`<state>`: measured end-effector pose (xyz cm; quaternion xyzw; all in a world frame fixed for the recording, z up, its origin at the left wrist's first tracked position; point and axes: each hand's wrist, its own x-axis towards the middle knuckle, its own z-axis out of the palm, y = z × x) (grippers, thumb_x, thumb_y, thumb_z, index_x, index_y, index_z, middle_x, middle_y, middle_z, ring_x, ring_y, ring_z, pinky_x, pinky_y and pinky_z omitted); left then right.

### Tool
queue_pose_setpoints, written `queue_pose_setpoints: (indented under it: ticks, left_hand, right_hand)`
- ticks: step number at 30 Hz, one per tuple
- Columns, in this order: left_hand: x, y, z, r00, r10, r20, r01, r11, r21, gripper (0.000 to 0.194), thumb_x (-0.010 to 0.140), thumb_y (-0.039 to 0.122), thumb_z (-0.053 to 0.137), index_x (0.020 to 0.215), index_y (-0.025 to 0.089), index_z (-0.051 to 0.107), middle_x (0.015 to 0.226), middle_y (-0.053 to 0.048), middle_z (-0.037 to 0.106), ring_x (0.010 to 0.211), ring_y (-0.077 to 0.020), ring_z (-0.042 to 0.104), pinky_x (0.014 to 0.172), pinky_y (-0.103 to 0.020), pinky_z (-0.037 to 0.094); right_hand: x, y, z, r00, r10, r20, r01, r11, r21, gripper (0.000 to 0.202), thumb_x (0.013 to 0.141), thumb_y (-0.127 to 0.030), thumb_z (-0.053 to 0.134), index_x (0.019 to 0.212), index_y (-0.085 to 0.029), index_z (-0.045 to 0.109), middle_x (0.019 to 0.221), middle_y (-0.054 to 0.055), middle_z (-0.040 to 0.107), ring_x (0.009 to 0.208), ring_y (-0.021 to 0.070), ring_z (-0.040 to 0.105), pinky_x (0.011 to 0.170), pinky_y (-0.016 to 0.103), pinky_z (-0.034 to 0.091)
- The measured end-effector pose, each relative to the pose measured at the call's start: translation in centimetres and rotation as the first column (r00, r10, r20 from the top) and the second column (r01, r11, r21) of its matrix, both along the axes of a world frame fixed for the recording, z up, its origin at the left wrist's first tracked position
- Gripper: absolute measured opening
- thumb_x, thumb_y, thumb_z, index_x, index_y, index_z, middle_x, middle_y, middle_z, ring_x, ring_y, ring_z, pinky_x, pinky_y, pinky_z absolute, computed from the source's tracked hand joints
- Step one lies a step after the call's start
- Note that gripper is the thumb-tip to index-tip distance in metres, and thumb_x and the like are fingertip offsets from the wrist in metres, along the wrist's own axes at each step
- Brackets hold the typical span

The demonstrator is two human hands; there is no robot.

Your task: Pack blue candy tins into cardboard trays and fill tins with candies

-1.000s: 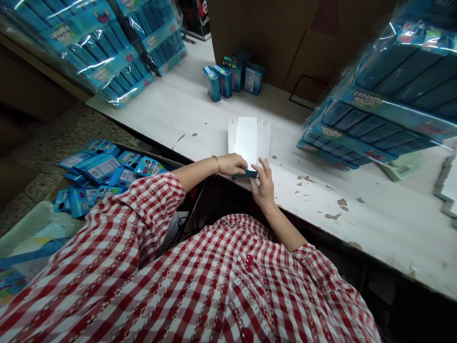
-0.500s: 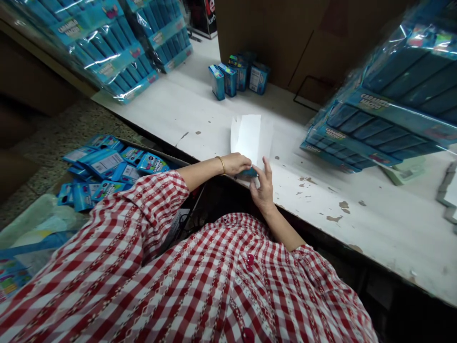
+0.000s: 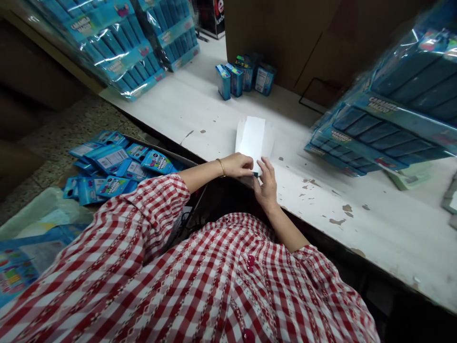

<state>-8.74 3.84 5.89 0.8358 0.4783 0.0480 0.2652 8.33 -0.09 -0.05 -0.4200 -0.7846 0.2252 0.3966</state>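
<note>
- Head view, position: the white carton blank point(image 3: 253, 138) lies on the surface point(image 3: 303, 200), directly beyond the hands, with its near end at the fingertips.
- Head view, long axis: the axis runs away from the hands, roughly in line with the forward reach; the far end leans slightly to the right.
- Head view, nearer hand: the left hand point(image 3: 238, 165) is nearer, its fingers curled over the near end from the left.
- Head view, left hand state: grasping the near end of the blank; the exact thumb contact is hidden.
- Head view, right hand state: the right hand point(image 3: 267, 186) is half curled at the near right corner, thumb and forefinger apart. Whether it pinches the edge cannot be told.
- Head view, near edge: a small dark blue strip point(image 3: 254, 174) shows between the fingertips of both hands.
- Head view, orientation: the plain white face points up; the far, free end points away from both hands. Pale side flaps flank the long sides; their angle is blurred.
- Head view, surroundings: small blue boxes point(image 3: 235, 81) stand beyond the blank, well apart from the hands; wrapped trays point(image 3: 378, 119) stand to the right of the hands.
</note>
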Motion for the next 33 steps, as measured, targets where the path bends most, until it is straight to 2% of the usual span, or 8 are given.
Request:
queue_pose_setpoints:
  ticks: [5,9,13,16,21,26,30,33]
  left_hand:
    - [-1.3,0.0,-0.6,0.977,-0.189,-0.100,0.192,0.981,0.019,0.014,0.072,0.015,0.059,0.084,0.016,0.066,0.085,-0.004,0.068,0.078,-0.0149,0.061,0.068,-0.021,0.041]
    - [-1.4,0.0,-1.1,0.987,-0.098,-0.125,0.107,0.992,0.064,0.010,0.078,0.019,0.056,0.084,0.017,0.064,0.083,-0.003,0.068,0.080,-0.0156,0.062,0.069,-0.022,0.041]
    - [-0.6,-0.2,-1.5,0.991,0.092,-0.093,-0.087,0.994,0.059,0.022,0.080,0.020,0.056,0.102,0.016,0.058,0.083,-0.005,0.066,0.079,-0.0174,0.062,0.067,-0.024,0.043]
    - [0.0,-0.8,-1.7,0.981,0.190,-0.040,-0.187,0.979,0.084,0.033,0.077,0.017,0.059,0.109,0.017,0.052,0.094,-0.005,0.063,0.083,-0.0171,0.061,0.071,-0.025,0.045]
    - [0.0,-1.8,-2.3,0.971,0.233,0.051,-0.239,0.945,0.223,0.023,0.081,0.015,0.053,0.103,0.017,0.057,0.105,-0.007,0.058,0.094,-0.0164,0.058,0.083,-0.026,0.045]
    - [-0.1,-1.3,-2.3,0.950,0.313,0.010,-0.310,0.936,0.169,0.033,0.078,0.017,0.058,0.111,0.021,0.053,0.097,-0.003,0.063,0.087,-0.0166,0.059,0.077,-0.026,0.045]
    - [-0.2,-1.2,-2.8,0.967,0.255,0.023,-0.253,0.936,0.246,0.014,0.081,0.016,0.053,0.093,0.018,0.061,0.104,-0.006,0.060,0.086,-0.0151,0.056,0.076,-0.026,0.045]
    - [-0.4,-1.9,-3.3,0.981,0.190,-0.032,-0.167,0.919,0.357,0.017,0.085,0.019,0.049,0.085,0.018,0.066,0.100,-0.008,0.061,0.095,-0.0197,0.053,0.094,-0.042,0.038]
  right_hand:
    - [0.9,-0.3,-0.8,0.999,0.014,-0.051,-0.017,0.998,-0.061,0.054,0.086,-0.018,0.044,0.137,-0.031,0.033,0.149,0.006,0.025,0.140,0.0234,0.017,0.098,0.048,0.045]
    - [0.5,-0.8,-1.1,0.994,0.009,-0.107,-0.017,0.997,-0.071,0.058,0.086,-0.019,0.044,0.140,-0.035,0.027,0.154,0.002,0.011,0.141,0.0237,0.013,0.100,0.048,0.044]
    - [-0.2,-1.4,-1.0,0.996,0.041,-0.074,-0.045,0.998,-0.051,0.063,0.086,-0.018,0.044,0.142,-0.036,0.021,0.156,-0.001,0.001,0.142,0.0240,0.010,0.107,0.052,0.033]
    - [-0.2,-1.2,-1.0,0.994,0.069,-0.086,-0.074,0.996,-0.051,0.060,0.086,-0.019,0.043,0.141,-0.035,0.025,0.156,0.000,0.004,0.141,0.0231,0.012,0.109,0.051,0.031]
    - [0.4,-0.6,-1.6,0.990,0.066,-0.122,-0.076,0.994,-0.081,0.051,0.088,-0.023,0.044,0.137,-0.030,0.033,0.155,0.005,0.012,0.140,0.0216,0.020,0.106,0.047,0.035]
    - [0.3,-0.6,-1.6,0.994,0.060,-0.087,-0.064,0.997,-0.049,0.047,0.088,-0.021,0.044,0.133,-0.030,0.039,0.153,0.005,0.017,0.140,0.0211,0.020,0.106,0.049,0.035]
    - [0.3,-0.4,-1.4,0.999,0.035,-0.023,-0.035,0.999,-0.008,0.044,0.087,-0.020,0.044,0.130,-0.028,0.043,0.152,0.005,0.022,0.140,0.0209,0.019,0.108,0.050,0.032]
    - [0.2,-0.3,-1.4,1.000,0.017,0.025,-0.017,0.999,0.027,0.042,0.086,-0.018,0.044,0.128,-0.027,0.044,0.151,0.006,0.025,0.140,0.0207,0.018,0.109,0.051,0.030]
